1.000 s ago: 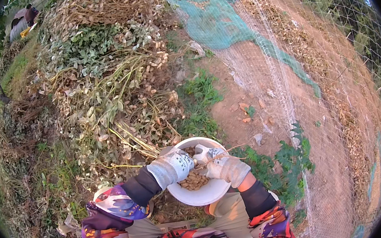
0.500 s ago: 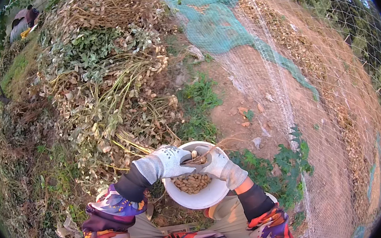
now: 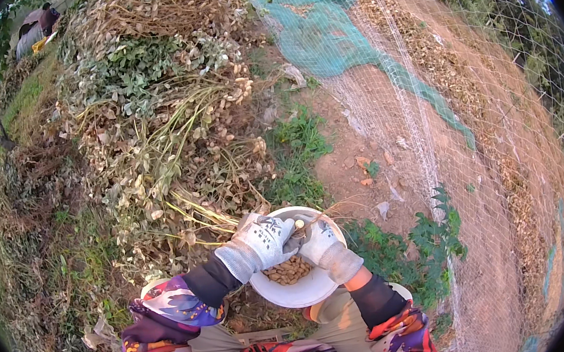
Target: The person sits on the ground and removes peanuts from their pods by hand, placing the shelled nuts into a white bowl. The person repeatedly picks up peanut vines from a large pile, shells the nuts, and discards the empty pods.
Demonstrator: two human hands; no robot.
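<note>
A white bucket (image 3: pixel 294 298) stands between my knees with brown peanuts (image 3: pixel 288 270) in the bottom. Both hands wear pale, dark-printed work gloves and meet above it. My right hand (image 3: pixel 325 246) is closed on a peanut plant, whose thin dry roots (image 3: pixel 342 205) stick out past its fingers to the right. One round pale peanut (image 3: pixel 299 224) shows between the two hands. My left hand (image 3: pixel 261 239) has its fingers curled in against the right one; what they grip is hidden beneath them. Yellowish stems (image 3: pixel 200 216) run from the pile up to the left glove.
A large heap of pulled peanut plants (image 3: pixel 145 132) lies ahead and left. White netting (image 3: pixel 483 174) borders the right side, with green mesh (image 3: pixel 329 42) bunched beyond. Leafy weeds (image 3: pixel 431 232) grow right of the bucket. A person (image 3: pixel 48 20) is far off at upper left.
My left hand has rolled over, its back now facing up more, and its fingers cover more of what lay between the hands. The bucket appears slightly farther right as the view shifts.
</note>
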